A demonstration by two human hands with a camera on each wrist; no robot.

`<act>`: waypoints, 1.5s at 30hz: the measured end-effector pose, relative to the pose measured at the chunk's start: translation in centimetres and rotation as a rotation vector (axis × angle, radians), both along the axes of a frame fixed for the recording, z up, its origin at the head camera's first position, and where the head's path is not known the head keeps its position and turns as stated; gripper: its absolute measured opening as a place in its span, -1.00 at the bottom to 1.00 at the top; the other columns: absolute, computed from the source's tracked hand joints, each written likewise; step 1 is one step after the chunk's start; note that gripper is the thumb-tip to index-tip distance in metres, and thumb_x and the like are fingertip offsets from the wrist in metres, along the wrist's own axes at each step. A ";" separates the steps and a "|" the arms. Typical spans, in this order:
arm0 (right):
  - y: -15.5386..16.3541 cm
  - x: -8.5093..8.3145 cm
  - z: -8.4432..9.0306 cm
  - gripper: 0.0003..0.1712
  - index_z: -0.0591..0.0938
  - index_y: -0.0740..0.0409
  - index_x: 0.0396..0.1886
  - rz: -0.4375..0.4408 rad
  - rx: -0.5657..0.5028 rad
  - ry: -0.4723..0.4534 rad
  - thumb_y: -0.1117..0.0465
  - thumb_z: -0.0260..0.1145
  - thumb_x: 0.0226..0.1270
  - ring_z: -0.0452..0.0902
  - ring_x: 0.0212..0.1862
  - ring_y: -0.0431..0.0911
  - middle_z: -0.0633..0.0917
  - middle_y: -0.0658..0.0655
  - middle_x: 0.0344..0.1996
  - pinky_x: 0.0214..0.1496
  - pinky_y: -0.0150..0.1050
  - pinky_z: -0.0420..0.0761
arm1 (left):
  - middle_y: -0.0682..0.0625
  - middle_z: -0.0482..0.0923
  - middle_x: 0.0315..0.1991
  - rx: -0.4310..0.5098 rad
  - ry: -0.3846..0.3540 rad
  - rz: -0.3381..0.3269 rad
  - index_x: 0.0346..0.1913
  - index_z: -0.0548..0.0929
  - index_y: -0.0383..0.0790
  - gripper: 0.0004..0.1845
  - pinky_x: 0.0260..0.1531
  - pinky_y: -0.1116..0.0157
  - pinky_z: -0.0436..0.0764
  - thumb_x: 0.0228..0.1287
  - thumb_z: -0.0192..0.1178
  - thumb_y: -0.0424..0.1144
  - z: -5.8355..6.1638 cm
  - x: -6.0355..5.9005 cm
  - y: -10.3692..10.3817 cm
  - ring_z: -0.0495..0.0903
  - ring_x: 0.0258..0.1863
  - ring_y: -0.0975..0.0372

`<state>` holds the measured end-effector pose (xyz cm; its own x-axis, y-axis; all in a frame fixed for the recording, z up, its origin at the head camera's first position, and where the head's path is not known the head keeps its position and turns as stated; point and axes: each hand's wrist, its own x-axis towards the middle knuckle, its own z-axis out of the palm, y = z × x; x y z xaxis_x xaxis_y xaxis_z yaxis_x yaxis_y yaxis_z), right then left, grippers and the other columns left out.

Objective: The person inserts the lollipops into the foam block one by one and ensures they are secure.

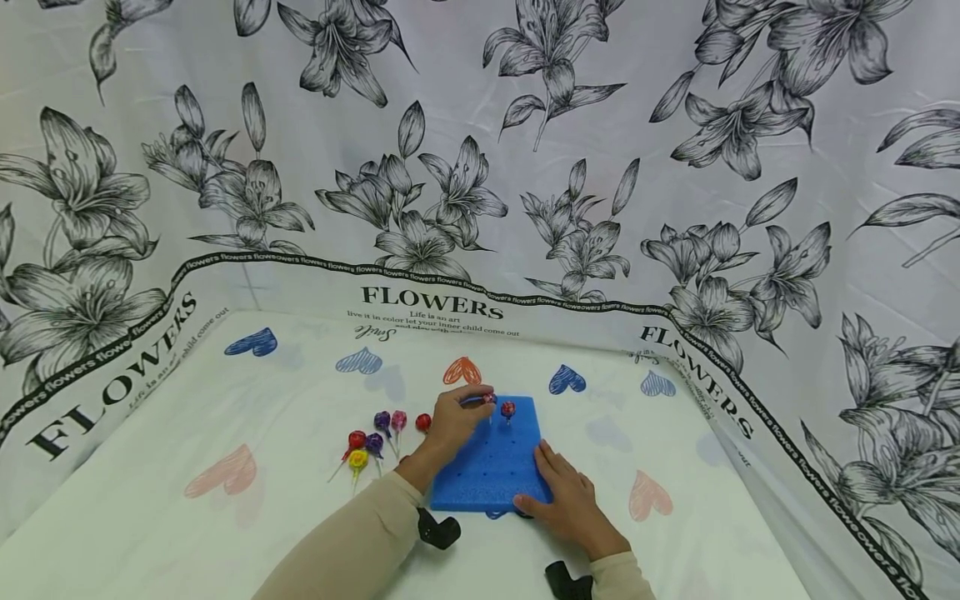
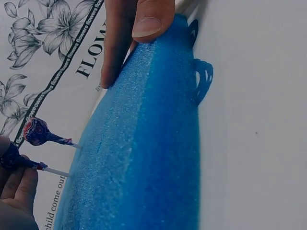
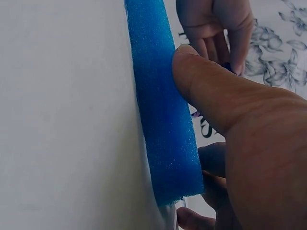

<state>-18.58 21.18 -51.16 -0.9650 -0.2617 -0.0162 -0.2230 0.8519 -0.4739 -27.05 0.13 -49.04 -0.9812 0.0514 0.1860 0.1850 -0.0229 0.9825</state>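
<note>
My left hand (image 1: 450,423) pinches a wrapped lollipop (image 1: 490,399) by its head over the far part of a blue foam board (image 1: 487,479). In the left wrist view this purple lollipop (image 2: 14,158) has its white stick meeting the foam surface. Beside it another lollipop (image 1: 507,409), red and purple, stands upright in the board. My right hand (image 1: 568,496) grips the board's near right corner, fingers along the right side and thumb (image 3: 196,72) against the near edge. Small holes mark the board's top.
Left of the board lie several wrapped lollipops, among them a yellow one (image 1: 358,459), a pink one (image 1: 399,420) and a red one (image 1: 423,422). The white cloth (image 1: 285,400) has printed hearts. A flower-printed curtain (image 1: 450,217) surrounds the table's back and sides.
</note>
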 end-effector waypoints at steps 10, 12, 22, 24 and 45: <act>-0.1 0.0 -0.1 0.07 0.17 0.23 0.49 0.012 0.002 0.010 -0.35 0.24 0.21 -0.01 0.42 0.30 0.10 0.20 0.48 0.27 0.40 -0.02 | -0.08 0.64 -0.07 -0.139 -0.018 0.018 0.04 0.67 -0.30 -0.71 -0.08 0.14 0.61 0.24 0.30 -0.39 -0.9 0.1 0.1 0.63 -0.05 0.10; -0.1 0.0 -0.1 0.06 0.17 0.23 0.49 0.011 0.005 0.016 -0.34 0.24 0.21 -0.01 0.42 0.30 0.10 0.20 0.48 0.26 0.40 -0.01 | -0.06 0.64 -0.06 -0.160 -0.024 0.022 0.04 0.68 -0.27 -0.71 -0.07 0.14 0.61 0.25 0.30 -0.37 -1.2 -0.1 0.1 0.63 -0.06 0.11; -0.2 0.3 -0.3 0.07 0.17 0.23 0.49 0.006 -0.001 0.004 -0.35 0.24 0.21 -0.01 0.42 0.30 0.10 0.21 0.48 0.26 0.41 0.00 | -0.11 0.61 0.04 -0.156 0.093 0.044 0.22 0.54 -0.26 -0.51 0.06 0.20 0.53 0.20 0.32 -0.42 -0.4 0.2 -0.6 0.57 0.07 0.08; -0.2 0.3 -0.3 0.07 0.17 0.23 0.49 0.009 0.002 0.009 -0.35 0.23 0.21 -0.01 0.42 0.30 0.10 0.21 0.48 0.26 0.40 0.00 | -0.18 0.58 0.09 -0.121 0.124 0.035 0.25 0.51 -0.30 -0.49 0.10 0.21 0.50 0.21 0.31 -0.44 0.4 0.3 -1.2 0.54 0.11 0.06; -0.2 0.3 0.1 0.07 0.15 0.23 0.49 0.003 -0.014 -0.014 -0.33 0.26 0.21 -0.05 0.44 0.26 0.07 0.19 0.49 0.28 0.38 -0.03 | -0.22 0.54 0.13 -0.017 0.309 0.211 0.27 0.48 -0.31 -0.49 0.06 0.36 0.47 0.24 0.28 -0.45 5.5 2.9 -13.8 0.52 0.13 0.02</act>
<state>-18.30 21.03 -51.05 -0.9640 -0.2646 -0.0255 -0.2188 0.8443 -0.4892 -24.11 -13.63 -43.57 -0.8684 -0.1407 0.4755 0.4715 0.0629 0.8796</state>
